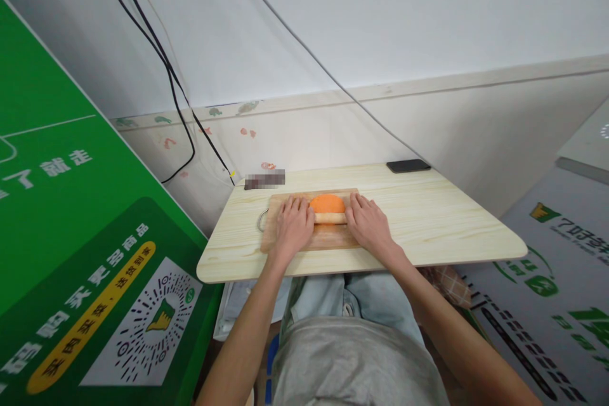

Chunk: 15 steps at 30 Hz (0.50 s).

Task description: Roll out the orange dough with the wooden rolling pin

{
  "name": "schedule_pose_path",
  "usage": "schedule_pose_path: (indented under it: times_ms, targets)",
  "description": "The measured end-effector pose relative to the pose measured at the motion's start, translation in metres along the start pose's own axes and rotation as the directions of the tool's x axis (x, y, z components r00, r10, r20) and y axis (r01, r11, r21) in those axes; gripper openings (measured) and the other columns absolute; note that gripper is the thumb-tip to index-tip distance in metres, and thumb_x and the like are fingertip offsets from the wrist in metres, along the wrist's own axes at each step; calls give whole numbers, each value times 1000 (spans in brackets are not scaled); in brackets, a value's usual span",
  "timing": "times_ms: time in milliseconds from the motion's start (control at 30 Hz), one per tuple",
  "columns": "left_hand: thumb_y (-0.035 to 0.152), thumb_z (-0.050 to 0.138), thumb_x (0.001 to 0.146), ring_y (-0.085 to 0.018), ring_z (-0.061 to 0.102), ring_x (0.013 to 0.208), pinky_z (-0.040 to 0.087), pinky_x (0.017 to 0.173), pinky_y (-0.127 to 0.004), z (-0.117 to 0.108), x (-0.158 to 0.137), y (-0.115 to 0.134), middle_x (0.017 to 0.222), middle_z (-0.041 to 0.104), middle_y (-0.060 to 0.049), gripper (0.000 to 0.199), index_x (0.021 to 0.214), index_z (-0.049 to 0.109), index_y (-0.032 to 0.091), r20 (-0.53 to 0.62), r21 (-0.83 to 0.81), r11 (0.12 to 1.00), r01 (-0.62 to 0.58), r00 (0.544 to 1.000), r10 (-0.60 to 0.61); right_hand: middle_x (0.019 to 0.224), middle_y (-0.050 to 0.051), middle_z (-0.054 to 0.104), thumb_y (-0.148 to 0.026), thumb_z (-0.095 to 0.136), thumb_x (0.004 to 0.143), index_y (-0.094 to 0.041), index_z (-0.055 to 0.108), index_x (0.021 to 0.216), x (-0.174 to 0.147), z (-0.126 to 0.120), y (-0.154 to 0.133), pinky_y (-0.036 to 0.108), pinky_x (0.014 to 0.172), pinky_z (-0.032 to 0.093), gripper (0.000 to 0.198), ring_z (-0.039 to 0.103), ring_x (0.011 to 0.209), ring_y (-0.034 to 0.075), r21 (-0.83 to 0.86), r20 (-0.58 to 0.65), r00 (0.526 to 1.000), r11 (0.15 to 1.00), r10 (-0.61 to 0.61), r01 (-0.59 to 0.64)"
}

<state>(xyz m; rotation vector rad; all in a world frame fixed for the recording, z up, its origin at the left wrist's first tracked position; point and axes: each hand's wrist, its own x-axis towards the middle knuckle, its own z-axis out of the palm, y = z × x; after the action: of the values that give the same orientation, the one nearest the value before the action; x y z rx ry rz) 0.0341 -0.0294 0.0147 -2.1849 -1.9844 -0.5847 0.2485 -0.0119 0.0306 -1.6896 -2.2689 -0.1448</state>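
A flat, rounded piece of orange dough [327, 203] lies on a wooden board [333, 240]. Across its near part runs a pale wooden rolling pin [330, 218], level from left to right. My left hand [295, 223] is on the pin's left end, its fingers over the top and pointing away from me. At the right end, my right hand [368, 221] lies over the pin in the same way. Both hands cover the pin's ends, so only its middle shows. A metal ring handle [261, 220] sticks out at the board's left side.
The board is on a light wood-grain table [442, 222] against the wall. A black phone [408, 166] is at the back right, a blurred-out object [264, 179] at the back left. Cables [166, 63] hang along the wall. Green panel [118, 228] left, printed grey panel [547, 254] right.
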Motion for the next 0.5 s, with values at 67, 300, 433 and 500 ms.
schedule_pose_path:
  times_ms: [67,300,433,500]
  targets:
    - [32,31,114,-31,49,156,36,131,-49,-1,5,0,155,67,-13,50,148,64,16,15,-5,1000,8,1000,-8,160,23,60,-24,28,110,-2,50,158,6,-2,0,43,124,37,57,59,143,30,-5,30,999,1000,14,-14]
    - [29,34,111,-35,38,164,35,132,-56,-4,32,1,163,61,-15,56,161,54,14,83,2,997,80,993,-80,164,21,57,-27,32,111,-3,45,162,33,-4,3,42,123,38,58,53,150,30,-26,76,996,999,35,-33]
    - [31,36,110,-34,37,165,33,133,-56,-3,47,1,164,60,-13,56,162,54,19,126,7,992,128,984,-128,164,20,57,-29,34,110,-7,46,163,46,-2,8,40,120,42,58,56,146,30,-16,100,994,999,42,-41]
    - [32,36,110,-33,38,164,32,133,-56,-1,54,0,164,60,-12,56,161,55,21,141,1,990,143,980,-142,164,19,57,-30,35,110,-9,48,162,53,0,10,40,119,43,57,57,146,31,-6,115,992,999,48,-48]
